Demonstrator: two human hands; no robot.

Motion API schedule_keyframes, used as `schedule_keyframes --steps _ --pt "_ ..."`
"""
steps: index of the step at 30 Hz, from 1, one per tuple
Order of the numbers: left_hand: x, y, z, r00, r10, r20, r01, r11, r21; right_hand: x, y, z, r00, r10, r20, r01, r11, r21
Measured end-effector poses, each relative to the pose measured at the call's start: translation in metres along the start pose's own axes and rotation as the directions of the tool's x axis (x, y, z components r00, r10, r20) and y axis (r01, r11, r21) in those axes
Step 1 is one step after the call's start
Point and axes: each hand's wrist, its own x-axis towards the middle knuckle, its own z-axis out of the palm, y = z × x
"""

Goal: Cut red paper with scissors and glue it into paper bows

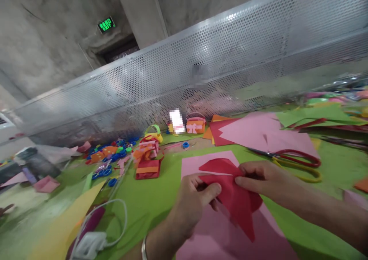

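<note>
A cut piece of red felt-like sheet (234,197) with pointed and rounded parts is held up between both hands. My left hand (191,198) pinches its left edge, thumb on top. My right hand (258,177) grips its upper right part between thumb and fingers. Beneath it, a pink sheet (207,233) lies flat on the green table cover (146,214). Scissors (299,162) with one red and one yellow handle rest to the right, close to my right forearm. Some fingertips of my left hand are hidden behind the red piece.
Small red and orange bags (148,169) stand to the left, near blue rings (112,182) and scattered trinkets. At front left lie a white charger (90,244) with its cable and a yellow sheet (67,221). Pink sheets (253,128) pile up behind the scissors. A perforated metal panel (161,76) borders the back.
</note>
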Motion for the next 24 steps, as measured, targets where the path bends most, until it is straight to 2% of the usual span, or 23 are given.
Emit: schedule_keyframes --steps 4,12,18,21,24 --pt "0.0 0.002 0.001 0.998 -0.01 -0.061 0.011 1.0 0.017 0.0 0.004 0.004 1.0 0.011 -0.006 -0.011 0.998 0.062" --pt "0.004 -0.001 0.002 0.988 0.011 -0.157 -0.024 0.996 -0.081 -0.004 -0.001 0.009 0.997 0.074 -0.024 -0.07 0.986 0.153" --pt "0.0 -0.011 0.002 1.0 -0.011 0.005 0.011 0.998 -0.069 -0.002 -0.004 0.002 0.999 0.04 -0.004 -0.04 0.996 0.084" --pt "-0.002 -0.015 0.003 0.996 -0.081 0.036 0.081 0.997 0.013 -0.002 -0.005 0.0 0.999 0.039 0.012 -0.04 0.999 0.021" --pt "0.0 -0.017 0.004 0.995 -0.098 0.02 0.097 0.994 0.048 -0.003 -0.006 0.001 0.999 0.041 0.028 -0.04 0.999 -0.021"
